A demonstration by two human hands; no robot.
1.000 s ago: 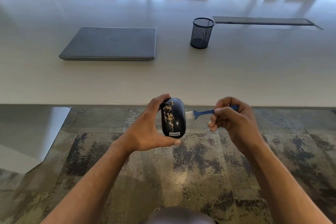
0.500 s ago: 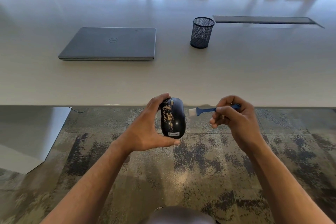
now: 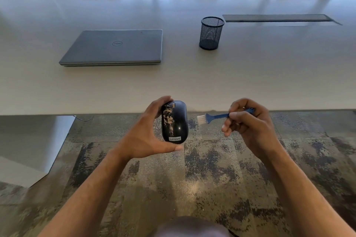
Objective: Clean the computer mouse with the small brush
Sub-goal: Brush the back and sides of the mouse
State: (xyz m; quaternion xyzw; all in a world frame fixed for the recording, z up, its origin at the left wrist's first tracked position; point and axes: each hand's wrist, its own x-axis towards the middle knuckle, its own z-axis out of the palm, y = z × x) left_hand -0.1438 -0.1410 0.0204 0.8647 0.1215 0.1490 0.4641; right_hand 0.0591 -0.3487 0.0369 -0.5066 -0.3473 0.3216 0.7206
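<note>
A black Lenovo computer mouse (image 3: 176,121) with pale dusty patches on its left half is held upright in front of the table's near edge. My left hand (image 3: 143,132) grips it, thumb under its lower end and fingers over the top. My right hand (image 3: 248,123) pinches the handle of a small blue brush (image 3: 217,116) with white bristles. The bristles point left and sit a short gap to the right of the mouse, not touching it.
On the white table (image 3: 250,75) lie a closed grey Dell laptop (image 3: 113,48) at left and a black mesh pen cup (image 3: 211,32) at centre right. A dark cable slot (image 3: 275,18) is farther right. Chairs stand behind the table. Patterned carpet (image 3: 202,169) is below my hands.
The brush has drawn away to the right from the mouse's side, opening a gap. The mouse and my left hand have stayed in place.
</note>
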